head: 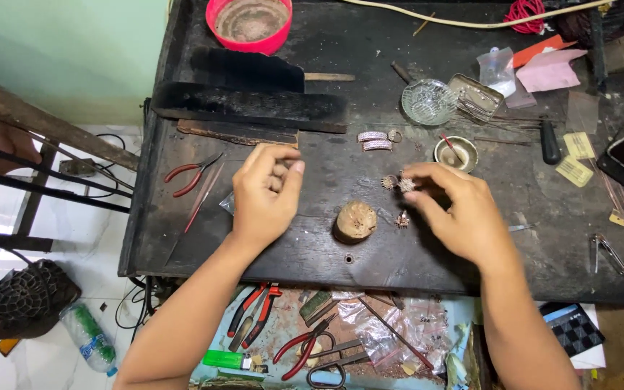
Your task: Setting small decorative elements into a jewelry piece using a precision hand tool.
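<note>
- Head view: my right hand (456, 213) is pinching a small spiky metal jewellery piece (406, 185) just above the dark worn tabletop (543, 217).
- Left hand (267, 193) hovers loosely curled, holding nothing I can see.
- Risk, I reckon: that fingertip pinch slips and the piece bounces toward the round wooden block (355, 221) or off the edge.

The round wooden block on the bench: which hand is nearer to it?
Left, narrowly. The left hand sits just left of the wooden block; the right hand lies further right, its fingertips at small ornate pieces.
</note>
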